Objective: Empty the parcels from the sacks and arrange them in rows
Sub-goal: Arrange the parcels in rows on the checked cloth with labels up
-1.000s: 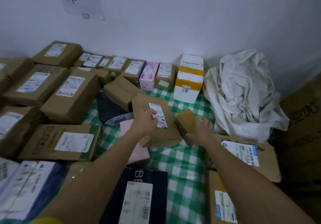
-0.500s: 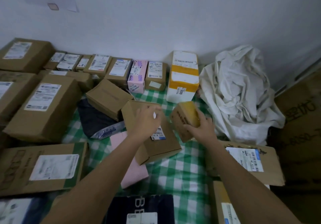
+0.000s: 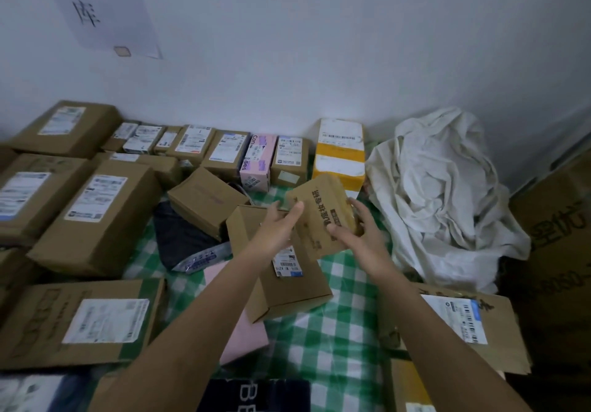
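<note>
A small brown box (image 3: 319,210) with dark printed characters is held tilted above the green checked cloth (image 3: 335,331). My right hand (image 3: 355,229) grips its right side, thumb on the printed face. My left hand (image 3: 278,229) touches its left edge with straight fingers. Under my left hand lies a larger brown labelled box (image 3: 287,287). A crumpled white sack (image 3: 441,194) sits slumped at the right against the wall. A row of small labelled parcels (image 3: 224,149) runs along the wall, ending in a pink box (image 3: 256,162) and a yellow and white box (image 3: 339,155).
Large brown cartons (image 3: 99,213) fill the left side. A dark bag parcel (image 3: 182,235) and a pink flat parcel (image 3: 243,338) lie by the labelled box. A flat labelled carton (image 3: 463,322) lies at the right, with a big carton (image 3: 559,251) behind it.
My right hand lifted the small brown box off the cloth and turned its printed face up. My left hand left the labelled box and came to the small box's edge.
</note>
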